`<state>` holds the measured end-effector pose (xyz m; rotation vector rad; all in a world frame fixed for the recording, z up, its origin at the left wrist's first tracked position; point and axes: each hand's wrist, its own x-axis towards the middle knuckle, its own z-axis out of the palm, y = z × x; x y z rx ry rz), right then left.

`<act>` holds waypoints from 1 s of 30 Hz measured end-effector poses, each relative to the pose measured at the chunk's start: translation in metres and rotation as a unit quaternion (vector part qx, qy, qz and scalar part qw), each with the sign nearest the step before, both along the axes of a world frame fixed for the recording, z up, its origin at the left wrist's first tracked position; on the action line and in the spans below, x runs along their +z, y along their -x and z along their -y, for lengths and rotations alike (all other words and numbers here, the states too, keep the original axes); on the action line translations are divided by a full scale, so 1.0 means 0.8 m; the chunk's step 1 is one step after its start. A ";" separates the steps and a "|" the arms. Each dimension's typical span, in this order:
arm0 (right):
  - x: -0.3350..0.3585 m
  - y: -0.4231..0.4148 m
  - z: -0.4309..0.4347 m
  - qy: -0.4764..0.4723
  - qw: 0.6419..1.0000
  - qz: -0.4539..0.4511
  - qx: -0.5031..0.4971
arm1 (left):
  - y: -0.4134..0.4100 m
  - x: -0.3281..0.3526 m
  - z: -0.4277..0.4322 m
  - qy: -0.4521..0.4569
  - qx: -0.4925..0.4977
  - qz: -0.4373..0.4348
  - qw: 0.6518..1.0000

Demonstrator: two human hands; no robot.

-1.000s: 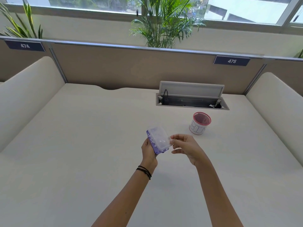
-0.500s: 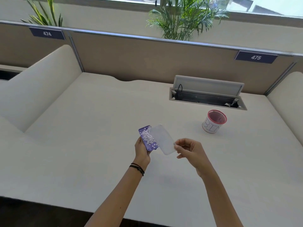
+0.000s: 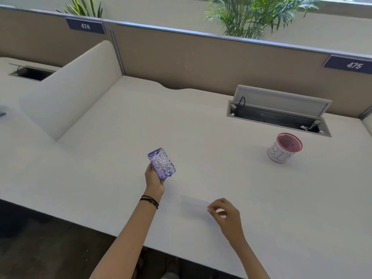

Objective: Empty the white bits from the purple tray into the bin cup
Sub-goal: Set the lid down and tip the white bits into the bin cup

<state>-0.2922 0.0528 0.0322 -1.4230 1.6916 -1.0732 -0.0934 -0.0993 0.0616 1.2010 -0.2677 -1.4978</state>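
— Head view first: where does the job stand?

— Early, I'd judge. The purple tray (image 3: 161, 166) is uncovered and the white bits (image 3: 162, 163) are heaped inside it; none look to have been tipped out. The left hand (image 3: 154, 179) is wrapped around the tray's near end from below, holding it up off the surface (image 3: 120, 137) with its open face roughly level.

— And the other hand?

— The right hand (image 3: 227, 215) is low, near the surface edge closest to the person. Its thumb and fingertips are pinched at the end of a clear lid (image 3: 194, 204), which lies flat or nearly flat on the surface just left of that hand. Whether the pinch has let go, I cannot tell; the lid is faint against the pale top.

— Where is the bin cup?

— The bin cup (image 3: 284, 148) stands upright, well apart from both hands, far forward and to the right of the right hand. Its inside looks dark and I cannot see any bits in it.

— So what's left?

— Nearly everything: carry the tray over to the cup, tilt it, and pour.

— Counts?

— One tray, one lid, one cup, two hands. The bits are far too many and too small to count; they cover most of the tray floor.
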 end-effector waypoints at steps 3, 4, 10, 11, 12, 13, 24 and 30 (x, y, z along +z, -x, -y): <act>-0.021 -0.010 -0.011 0.024 0.998 -0.057 0.014 | -0.005 0.000 -0.002 0.008 -0.001 -0.009 1.000; -0.026 -0.012 -0.014 0.031 0.996 -0.083 0.027 | -0.006 -0.001 -0.003 0.009 -0.002 -0.011 1.000; -0.038 -0.023 -0.027 0.065 0.968 -0.221 0.098 | 0.000 -0.002 -0.006 0.008 -0.001 -0.018 1.000; -0.039 -0.025 -0.028 0.068 0.966 -0.227 0.100 | 0.002 -0.002 -0.006 0.009 -0.005 -0.017 1.000; -0.040 -0.026 -0.029 0.071 0.965 -0.231 0.102 | 0.003 -0.002 -0.006 0.009 -0.008 -0.016 1.000; -0.042 -0.027 -0.030 0.073 0.964 -0.232 0.105 | 0.006 -0.002 -0.006 0.008 -0.011 -0.017 1.000; -0.034 -0.019 -0.025 0.054 0.984 -0.140 0.099 | 0.054 0.004 -0.005 0.005 -0.070 -0.028 0.997; 0.019 0.000 0.025 0.121 0.989 0.039 -0.079 | 0.108 0.022 -0.009 0.007 -0.138 -0.055 0.989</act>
